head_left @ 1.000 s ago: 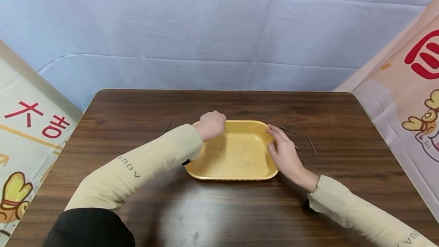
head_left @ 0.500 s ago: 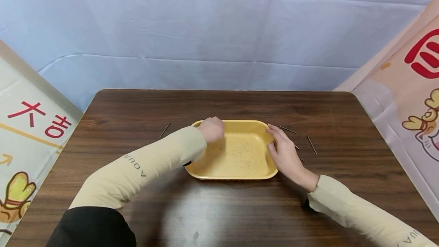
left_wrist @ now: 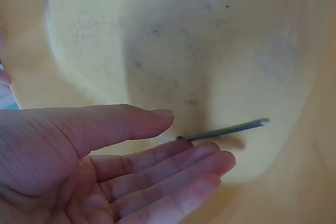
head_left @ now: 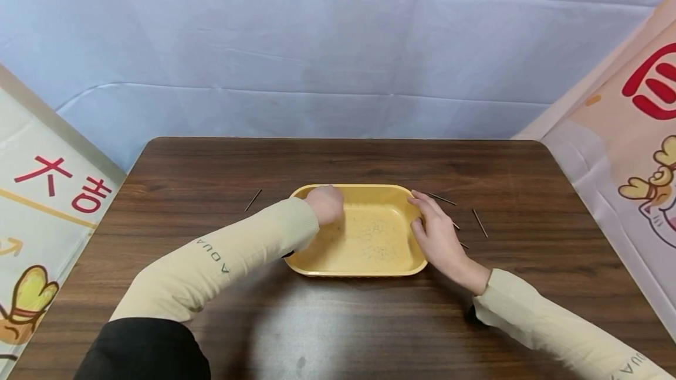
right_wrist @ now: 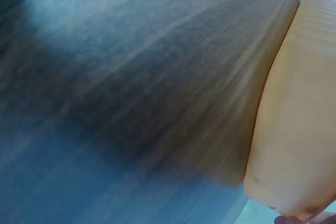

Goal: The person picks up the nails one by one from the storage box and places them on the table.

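Observation:
A shallow yellow plastic tray [head_left: 359, 275] stands on the table, its floor marked with faint dark scratches. My left hand [head_left: 325, 204] is inside it, at the far left. In the left wrist view a thin dark metal rod, rather like a nail [left_wrist: 223, 131], lies against the tray floor. One end of it meets the index fingertip, while the thumb stays apart from the fingers. The right hand [head_left: 443, 239] holds the tray's right rim, with thumb and fingers bent over it. The right wrist view catches only its fingertips [right_wrist: 289, 220] by the tray's outer wall.
On the brown wooden table [head_left: 359, 327], a thin metal rod [head_left: 253, 200] lies left of the tray. More lie on the right, including one far rod [head_left: 442, 199] and one outer rod [head_left: 480, 223]. Others there are partly hidden by my right hand. Pale cloth hangs behind.
My left hand has gone from above the tray's far rim down into the tray, toward me. The right hand and the tray have stayed in place.

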Motion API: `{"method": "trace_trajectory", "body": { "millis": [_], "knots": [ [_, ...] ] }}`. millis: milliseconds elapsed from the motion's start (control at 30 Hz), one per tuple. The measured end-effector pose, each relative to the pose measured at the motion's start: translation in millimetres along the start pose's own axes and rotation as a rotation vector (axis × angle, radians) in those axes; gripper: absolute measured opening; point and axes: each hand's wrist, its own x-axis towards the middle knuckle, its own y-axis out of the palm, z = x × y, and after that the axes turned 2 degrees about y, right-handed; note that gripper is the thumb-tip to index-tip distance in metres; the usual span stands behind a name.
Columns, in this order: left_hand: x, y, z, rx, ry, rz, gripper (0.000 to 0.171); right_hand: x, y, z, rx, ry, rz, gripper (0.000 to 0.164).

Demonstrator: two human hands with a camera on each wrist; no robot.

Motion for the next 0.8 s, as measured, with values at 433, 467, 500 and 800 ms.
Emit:
{"method": "trace_trajectory", "body": {
  "millis": [433, 467, 500, 800],
  "knots": [
    [-8.4, -3.3, -13.9, 0.104, -0.091, 0.033, 0.017, 0, 0, 0, 0.006, -0.008, -0.004, 0.036],
    [-6.1, -2.3, -15.2, 0.109, -0.112, 0.038, 0.015, 0, 0, 0, 0.005, -0.008, -0.002, 0.036],
    [-3.9, -1.3, -16.5, 0.108, -0.131, 0.048, 0.014, 0, 0, 0, 0.004, -0.007, 0.000, 0.036],
    [4.9, 1.0, -21.9, 0.146, -0.173, 0.056, 0.012, 1, 0, 0, 0.003, -0.008, -0.001, 0.035]
  ]
}}
